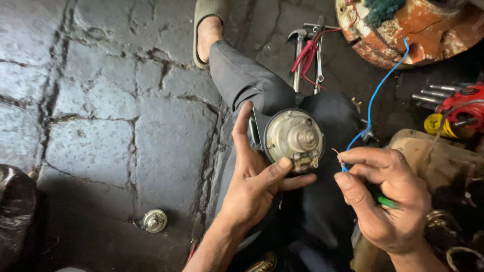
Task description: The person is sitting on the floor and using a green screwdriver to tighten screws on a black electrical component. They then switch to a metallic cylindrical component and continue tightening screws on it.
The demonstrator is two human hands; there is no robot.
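My left hand (254,184) grips a round metal horn (294,139) with a black rim, thumb up its left side and fingers under its terminals. My right hand (385,199) pinches the bare end of a blue wire (375,95) just right of the horn's terminals, a small gap apart. A green-handled tool (387,202) is tucked in the same hand. The blue wire runs up to a rusty round part (403,30) at the top right.
My outstretched leg (242,75) in dark trousers and a sandal lies over the cracked stone floor (101,100). A hammer and spanners (307,45) lie beyond the knee. A second small horn (154,220) sits on the floor lower left. Red tools and a wooden box (443,156) crowd the right.
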